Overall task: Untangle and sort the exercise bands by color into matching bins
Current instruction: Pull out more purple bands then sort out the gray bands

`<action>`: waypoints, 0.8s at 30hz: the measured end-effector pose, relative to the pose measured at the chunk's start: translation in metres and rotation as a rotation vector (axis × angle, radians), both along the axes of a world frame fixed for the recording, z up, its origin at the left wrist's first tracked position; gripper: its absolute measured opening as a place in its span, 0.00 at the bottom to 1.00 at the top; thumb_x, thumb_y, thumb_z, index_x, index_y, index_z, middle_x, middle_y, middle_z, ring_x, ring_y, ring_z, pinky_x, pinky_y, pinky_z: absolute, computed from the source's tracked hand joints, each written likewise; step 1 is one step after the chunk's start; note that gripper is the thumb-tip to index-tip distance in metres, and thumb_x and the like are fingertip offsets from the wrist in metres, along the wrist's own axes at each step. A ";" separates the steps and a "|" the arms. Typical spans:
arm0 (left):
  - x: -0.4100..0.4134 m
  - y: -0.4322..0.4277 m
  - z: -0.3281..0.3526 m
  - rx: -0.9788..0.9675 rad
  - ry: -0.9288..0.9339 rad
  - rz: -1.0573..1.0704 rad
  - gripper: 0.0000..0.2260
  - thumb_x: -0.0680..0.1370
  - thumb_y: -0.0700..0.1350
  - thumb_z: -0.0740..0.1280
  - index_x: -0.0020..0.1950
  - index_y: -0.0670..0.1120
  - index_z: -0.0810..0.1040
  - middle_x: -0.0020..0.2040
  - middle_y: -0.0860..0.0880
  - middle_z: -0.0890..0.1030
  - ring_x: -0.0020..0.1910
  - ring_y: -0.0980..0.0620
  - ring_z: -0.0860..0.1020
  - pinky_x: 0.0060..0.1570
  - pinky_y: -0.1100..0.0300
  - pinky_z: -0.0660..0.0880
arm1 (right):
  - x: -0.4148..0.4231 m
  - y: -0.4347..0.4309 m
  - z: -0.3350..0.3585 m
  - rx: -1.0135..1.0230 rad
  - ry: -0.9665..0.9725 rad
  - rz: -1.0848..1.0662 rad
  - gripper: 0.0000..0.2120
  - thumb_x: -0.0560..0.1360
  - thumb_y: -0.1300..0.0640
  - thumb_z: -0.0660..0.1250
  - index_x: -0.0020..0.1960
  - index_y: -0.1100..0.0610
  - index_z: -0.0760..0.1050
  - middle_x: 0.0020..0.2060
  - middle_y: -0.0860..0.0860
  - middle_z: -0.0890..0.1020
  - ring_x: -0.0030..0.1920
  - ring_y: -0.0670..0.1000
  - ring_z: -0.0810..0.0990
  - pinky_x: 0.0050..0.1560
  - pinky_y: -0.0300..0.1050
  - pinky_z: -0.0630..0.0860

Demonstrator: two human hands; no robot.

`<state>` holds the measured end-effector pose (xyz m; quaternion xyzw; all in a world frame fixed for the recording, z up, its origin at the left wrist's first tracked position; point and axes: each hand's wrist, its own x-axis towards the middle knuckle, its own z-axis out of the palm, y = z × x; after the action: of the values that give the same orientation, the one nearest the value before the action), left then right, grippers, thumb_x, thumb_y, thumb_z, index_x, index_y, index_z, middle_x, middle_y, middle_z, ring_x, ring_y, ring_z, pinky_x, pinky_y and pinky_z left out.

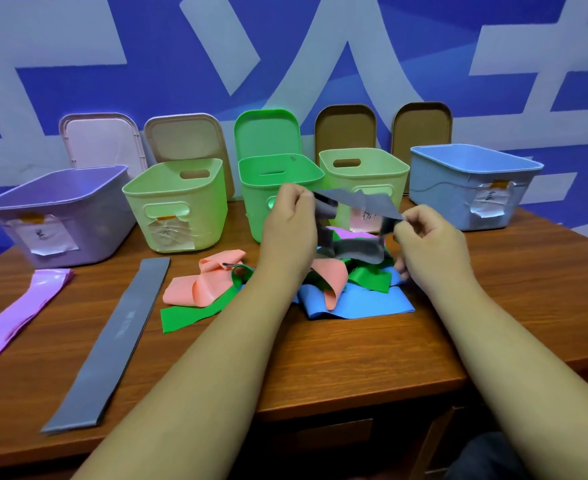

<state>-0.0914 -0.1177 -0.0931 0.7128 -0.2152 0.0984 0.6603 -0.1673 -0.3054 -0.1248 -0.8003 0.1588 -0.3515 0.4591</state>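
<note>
- Hands: left hand point(287, 230) and right hand point(427, 237) each pinch the grey band point(358, 202), thumb against curled forefinger. The band is drawn taut from one pinch to the other.
- Below the fingers the rest of this band hangs down twisted and runs into the heap point(323, 285), which lies on the table point(355, 358) just under both wrists.
- Step in hand (judgement): freeing the grey band from the tangle.
- Method note: raise both pinches slowly and level. If a salmon or green loop lifts with it, release one end and thread the grey band back through rather than pull, since rubber on rubber likely tightens under a tug.
- Destination: beyond the fingertips. The paper labels are too blurred to read, so the right bin cannot be told.
- Count, bins: five in a row, namely the purple bin point(53, 216), pale green bin point(178, 206), green bin point(278, 178), second pale green bin point(362, 171) and blue bin point(472, 185).
- Count, lids: five, leaning on the wall behind the bins.
- Count, bands laid flat, left of the left hand: one flat grey band point(112, 341), and one lilac band point(19, 306), possibly layered.
- Count, heap: salmon, green, blue and lilac are visible; the number of each cannot be told.
</note>
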 end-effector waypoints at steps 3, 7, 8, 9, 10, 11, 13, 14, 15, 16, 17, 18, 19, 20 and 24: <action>-0.008 0.001 -0.001 0.085 -0.145 -0.014 0.09 0.87 0.48 0.59 0.50 0.49 0.73 0.37 0.56 0.83 0.37 0.61 0.80 0.38 0.63 0.73 | 0.002 -0.001 0.001 0.177 -0.029 0.014 0.06 0.85 0.57 0.61 0.51 0.51 0.75 0.28 0.54 0.82 0.25 0.53 0.82 0.24 0.45 0.79; -0.009 0.002 -0.006 0.357 -0.404 0.058 0.06 0.88 0.53 0.59 0.56 0.53 0.73 0.39 0.55 0.81 0.33 0.58 0.81 0.30 0.60 0.72 | 0.005 -0.005 0.003 0.483 -0.116 0.069 0.06 0.86 0.61 0.57 0.58 0.56 0.72 0.37 0.61 0.84 0.33 0.57 0.88 0.30 0.48 0.84; -0.008 0.003 -0.007 0.430 -0.446 0.101 0.06 0.87 0.54 0.59 0.56 0.54 0.73 0.40 0.56 0.81 0.35 0.57 0.80 0.32 0.57 0.71 | 0.005 -0.005 0.005 0.529 -0.142 0.083 0.07 0.85 0.63 0.57 0.60 0.58 0.72 0.40 0.62 0.85 0.37 0.58 0.89 0.31 0.47 0.85; -0.006 0.003 -0.007 0.489 -0.470 0.139 0.06 0.86 0.56 0.60 0.56 0.56 0.73 0.41 0.56 0.81 0.38 0.54 0.79 0.33 0.56 0.70 | 0.004 -0.005 0.006 0.564 -0.164 0.097 0.07 0.85 0.63 0.57 0.60 0.59 0.72 0.43 0.64 0.85 0.39 0.60 0.90 0.32 0.45 0.85; -0.006 0.003 -0.007 0.530 -0.479 0.156 0.07 0.85 0.58 0.61 0.55 0.56 0.73 0.43 0.56 0.81 0.41 0.53 0.78 0.35 0.56 0.71 | 0.004 -0.003 0.008 0.589 -0.183 0.112 0.06 0.85 0.63 0.58 0.59 0.59 0.72 0.44 0.64 0.86 0.41 0.61 0.90 0.33 0.44 0.85; -0.004 0.003 -0.007 0.559 -0.472 0.150 0.08 0.84 0.59 0.62 0.54 0.57 0.74 0.44 0.57 0.81 0.43 0.53 0.78 0.37 0.55 0.74 | 0.003 -0.002 0.008 0.597 -0.193 0.124 0.04 0.85 0.63 0.60 0.57 0.59 0.73 0.45 0.63 0.87 0.42 0.61 0.90 0.34 0.44 0.85; -0.001 0.003 -0.010 0.595 -0.452 0.098 0.10 0.83 0.62 0.63 0.52 0.57 0.75 0.47 0.56 0.80 0.46 0.53 0.78 0.40 0.55 0.76 | 0.003 -0.001 0.007 0.573 -0.182 0.144 0.01 0.84 0.61 0.63 0.55 0.58 0.74 0.48 0.61 0.88 0.44 0.60 0.90 0.36 0.44 0.86; 0.002 0.002 -0.012 0.616 -0.449 0.072 0.11 0.82 0.63 0.62 0.51 0.57 0.76 0.48 0.56 0.79 0.48 0.53 0.77 0.42 0.55 0.74 | 0.003 0.000 0.006 0.552 -0.169 0.159 0.02 0.84 0.60 0.65 0.54 0.58 0.74 0.48 0.60 0.88 0.45 0.59 0.90 0.37 0.45 0.86; 0.005 0.000 -0.015 0.641 -0.442 0.049 0.12 0.82 0.63 0.62 0.50 0.57 0.77 0.48 0.55 0.77 0.49 0.53 0.76 0.44 0.55 0.73 | 0.004 0.001 0.005 0.534 -0.159 0.178 0.03 0.84 0.59 0.66 0.53 0.58 0.74 0.47 0.60 0.88 0.45 0.59 0.90 0.39 0.45 0.86; 0.006 -0.001 -0.018 0.664 -0.433 0.037 0.13 0.82 0.63 0.62 0.49 0.56 0.79 0.49 0.54 0.76 0.52 0.52 0.74 0.47 0.55 0.72 | 0.004 0.003 0.005 0.522 -0.152 0.199 0.03 0.85 0.60 0.66 0.52 0.58 0.74 0.46 0.60 0.88 0.45 0.59 0.90 0.39 0.46 0.87; 0.008 -0.003 -0.020 0.679 -0.435 0.038 0.13 0.83 0.62 0.63 0.48 0.56 0.80 0.51 0.54 0.74 0.54 0.52 0.72 0.50 0.56 0.71 | 0.003 0.005 0.005 0.517 -0.146 0.216 0.04 0.85 0.61 0.65 0.51 0.58 0.74 0.45 0.60 0.88 0.45 0.59 0.90 0.40 0.46 0.87; 0.009 -0.005 -0.021 0.676 -0.450 0.042 0.11 0.82 0.60 0.65 0.47 0.56 0.80 0.52 0.53 0.73 0.55 0.52 0.70 0.52 0.56 0.70 | 0.003 0.006 0.005 0.516 -0.140 0.228 0.04 0.85 0.61 0.65 0.50 0.58 0.73 0.44 0.60 0.88 0.44 0.59 0.90 0.40 0.46 0.87; 0.009 -0.006 -0.022 0.659 -0.473 0.034 0.08 0.82 0.58 0.67 0.49 0.56 0.79 0.53 0.54 0.72 0.56 0.53 0.70 0.54 0.56 0.70 | 0.003 0.007 0.005 0.513 -0.132 0.236 0.05 0.85 0.62 0.66 0.50 0.58 0.73 0.43 0.59 0.88 0.44 0.59 0.90 0.40 0.47 0.87; 0.009 -0.007 -0.021 0.637 -0.490 0.004 0.05 0.81 0.56 0.68 0.52 0.56 0.77 0.54 0.54 0.73 0.56 0.53 0.70 0.55 0.56 0.71 | 0.002 0.007 0.004 0.496 -0.119 0.241 0.04 0.85 0.62 0.66 0.50 0.59 0.74 0.42 0.56 0.88 0.45 0.59 0.90 0.41 0.49 0.87; 0.004 -0.008 -0.019 0.595 -0.490 -0.142 0.16 0.80 0.46 0.69 0.67 0.58 0.73 0.64 0.55 0.77 0.61 0.55 0.76 0.62 0.53 0.76 | 0.001 0.005 0.002 0.430 -0.082 0.263 0.06 0.84 0.59 0.69 0.52 0.61 0.75 0.37 0.49 0.87 0.46 0.57 0.90 0.45 0.54 0.88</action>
<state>-0.0876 -0.1262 -0.1120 0.8118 -0.4345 0.1531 0.3589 -0.1659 -0.3004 -0.1225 -0.6833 0.1058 -0.2790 0.6664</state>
